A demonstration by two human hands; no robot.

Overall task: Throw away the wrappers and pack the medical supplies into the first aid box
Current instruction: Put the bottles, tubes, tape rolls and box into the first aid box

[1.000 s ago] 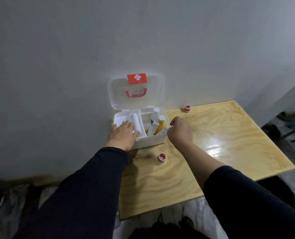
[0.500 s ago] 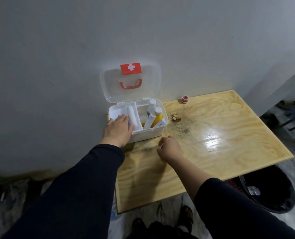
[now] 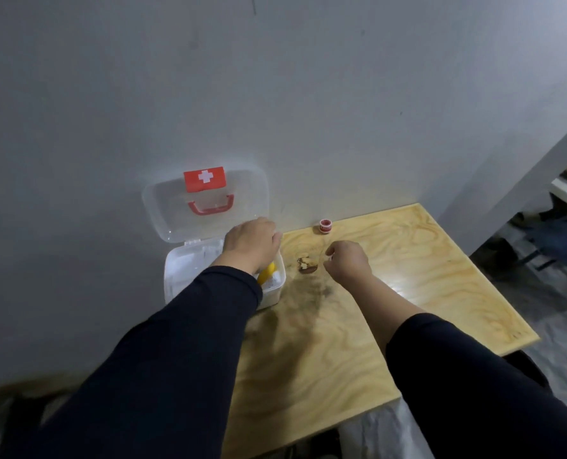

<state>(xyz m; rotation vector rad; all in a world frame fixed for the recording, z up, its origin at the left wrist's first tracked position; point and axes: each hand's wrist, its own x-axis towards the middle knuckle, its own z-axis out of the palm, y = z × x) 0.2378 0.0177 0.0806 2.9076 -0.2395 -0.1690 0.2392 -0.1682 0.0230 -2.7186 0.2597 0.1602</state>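
- Plywood table point(image 3: 391, 309) stands against a plain grey wall, with the first aid box point(image 3: 176, 279) at its far-left corner, lid point(image 3: 176, 207) raised and leaning back toward the wall.
- Only marking to be read is a white cross on a red label point(image 3: 205, 179) on the lid; a red handle sits below it. No brand or writing shows.
- Inside the box a yellow bottle point(image 3: 266, 272) peeks out beside the left wrist; the rest of the contents are hidden or blurred.
- One small red-and-white tape roll point(image 3: 324, 225) remains on the table by the wall, just beyond and slightly left of the right hand point(image 3: 346, 261).
- Right hand is the nearer one; its fingers are curled, but whether they pinch anything cannot be told.
- Left hand point(image 3: 252, 243) hovers palm-down over the box's right end, loosely cupped; whether it holds something cannot be told.
- A small brown scrap point(image 3: 306, 265), perhaps a wrapper, lies between box and right hand.
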